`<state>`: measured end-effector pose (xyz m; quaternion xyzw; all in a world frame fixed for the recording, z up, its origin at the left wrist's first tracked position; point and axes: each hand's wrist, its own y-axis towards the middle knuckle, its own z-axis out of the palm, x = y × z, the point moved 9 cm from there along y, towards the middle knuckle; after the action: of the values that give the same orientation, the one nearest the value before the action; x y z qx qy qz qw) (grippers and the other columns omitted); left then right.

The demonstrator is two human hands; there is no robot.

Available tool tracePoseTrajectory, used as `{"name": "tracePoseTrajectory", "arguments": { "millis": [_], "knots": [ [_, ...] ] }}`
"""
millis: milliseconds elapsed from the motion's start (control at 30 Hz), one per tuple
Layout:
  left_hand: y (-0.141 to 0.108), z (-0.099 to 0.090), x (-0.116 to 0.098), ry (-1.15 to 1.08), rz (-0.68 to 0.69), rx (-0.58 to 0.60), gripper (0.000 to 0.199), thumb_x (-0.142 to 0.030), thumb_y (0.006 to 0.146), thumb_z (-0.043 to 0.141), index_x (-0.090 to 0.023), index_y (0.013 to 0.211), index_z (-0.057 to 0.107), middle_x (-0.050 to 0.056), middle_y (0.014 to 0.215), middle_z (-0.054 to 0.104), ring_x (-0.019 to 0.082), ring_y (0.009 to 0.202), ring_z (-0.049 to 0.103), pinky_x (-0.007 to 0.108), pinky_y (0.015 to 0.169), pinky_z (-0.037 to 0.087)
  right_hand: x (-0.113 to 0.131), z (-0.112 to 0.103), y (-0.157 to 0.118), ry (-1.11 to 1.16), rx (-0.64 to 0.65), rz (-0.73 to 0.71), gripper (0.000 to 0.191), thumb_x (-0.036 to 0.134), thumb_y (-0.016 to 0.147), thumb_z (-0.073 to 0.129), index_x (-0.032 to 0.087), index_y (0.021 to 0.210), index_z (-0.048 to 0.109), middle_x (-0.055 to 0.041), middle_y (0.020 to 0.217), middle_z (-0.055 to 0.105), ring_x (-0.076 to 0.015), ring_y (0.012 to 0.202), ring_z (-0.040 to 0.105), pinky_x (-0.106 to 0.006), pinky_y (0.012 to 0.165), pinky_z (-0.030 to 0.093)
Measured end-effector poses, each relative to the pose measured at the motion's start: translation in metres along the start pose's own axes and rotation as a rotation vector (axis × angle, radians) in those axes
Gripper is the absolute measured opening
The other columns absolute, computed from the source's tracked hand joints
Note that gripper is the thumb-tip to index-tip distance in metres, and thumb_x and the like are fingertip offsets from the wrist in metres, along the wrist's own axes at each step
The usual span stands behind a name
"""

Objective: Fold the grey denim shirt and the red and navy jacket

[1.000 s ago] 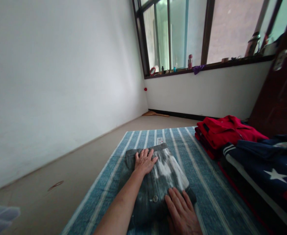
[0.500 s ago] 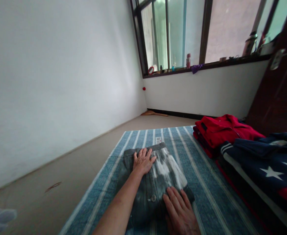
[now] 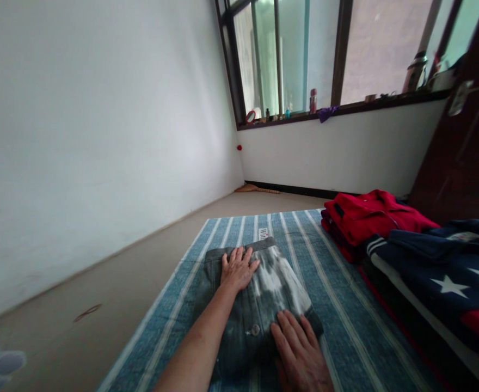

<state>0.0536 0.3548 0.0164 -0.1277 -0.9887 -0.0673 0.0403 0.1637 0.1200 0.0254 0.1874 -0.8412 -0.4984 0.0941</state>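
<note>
A folded grey denim jacket [image 3: 278, 280] with whitish faded patches and a metal button lies on the blue striped bed cover [image 3: 337, 305]. My left hand [image 3: 238, 268] rests flat on its far part near the dark band, fingers spread. On the near right corner of the jacket lies my right hand [image 3: 299, 348], palm down with fingers stretched out. Neither hand grips the cloth. The jacket's near left side is partly hidden by my left forearm.
Folded red clothes [image 3: 376, 215] and navy clothes with white stars [image 3: 431, 272] are stacked on the right. A dark red door [image 3: 455, 158] stands behind them. Bottles and a thermos [image 3: 415, 73] line the window sill. A broom [image 3: 256, 189] lies on the floor by the far wall.
</note>
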Motion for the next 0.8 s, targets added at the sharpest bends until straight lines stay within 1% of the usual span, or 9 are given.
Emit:
{"name": "tracePoseTrajectory", "arguments": {
  "millis": [333, 533, 700, 767, 800],
  "knots": [
    [-0.001, -0.002, -0.001, 0.013, -0.009, 0.004, 0.058, -0.055, 0.095, 0.024, -0.026, 0.143, 0.036, 0.009, 0.15, 0.033, 0.027, 0.139, 0.025, 0.055, 0.109, 0.018, 0.0, 0.003, -0.002, -0.003, 0.007, 0.014, 0.033, 0.015, 0.085, 0.037, 0.018, 0.105, 0.064, -0.0065, 0.109, 0.069, -0.0207, 0.106, 0.06, -0.038, 0.106, 0.03],
    [-0.001, -0.002, -0.002, 0.006, -0.016, 0.028, 0.058, -0.055, 0.094, 0.025, -0.026, 0.144, 0.034, 0.009, 0.152, 0.031, 0.027, 0.14, 0.022, 0.055, 0.11, 0.016, 0.0, 0.004, -0.004, 0.001, 0.011, 0.038, 0.034, 0.014, 0.085, 0.036, 0.019, 0.105, 0.064, -0.0062, 0.111, 0.068, -0.0211, 0.107, 0.06, -0.039, 0.104, 0.031],
    [-0.002, -0.004, 0.0, -0.154, -0.03, 0.053, 0.057, -0.051, 0.093, 0.034, -0.022, 0.142, 0.038, 0.012, 0.151, 0.03, 0.028, 0.141, 0.019, 0.056, 0.111, 0.009, 0.0, 0.003, -0.002, 0.004, 0.01, 0.036, 0.035, 0.014, 0.084, 0.037, 0.019, 0.106, 0.063, -0.0061, 0.111, 0.068, -0.0211, 0.107, 0.059, -0.039, 0.105, 0.029],
    [-0.001, -0.01, 0.0, -0.214, -0.04, 0.062, 0.056, -0.048, 0.091, 0.04, -0.019, 0.14, 0.041, 0.015, 0.15, 0.031, 0.03, 0.14, 0.021, 0.057, 0.111, 0.009, 0.0, 0.003, -0.003, 0.006, 0.008, 0.026, 0.034, 0.013, 0.083, 0.038, 0.018, 0.106, 0.063, -0.0069, 0.111, 0.068, -0.0217, 0.106, 0.06, -0.04, 0.104, 0.03],
    [0.0, -0.017, -0.001, -0.239, -0.049, 0.063, 0.057, -0.046, 0.09, 0.042, -0.017, 0.139, 0.042, 0.016, 0.15, 0.032, 0.031, 0.14, 0.022, 0.059, 0.11, 0.01, 0.0, 0.003, -0.003, 0.008, 0.007, 0.018, 0.034, 0.013, 0.083, 0.039, 0.018, 0.106, 0.063, -0.0075, 0.111, 0.068, -0.022, 0.105, 0.06, -0.04, 0.103, 0.031]
  ]
}}
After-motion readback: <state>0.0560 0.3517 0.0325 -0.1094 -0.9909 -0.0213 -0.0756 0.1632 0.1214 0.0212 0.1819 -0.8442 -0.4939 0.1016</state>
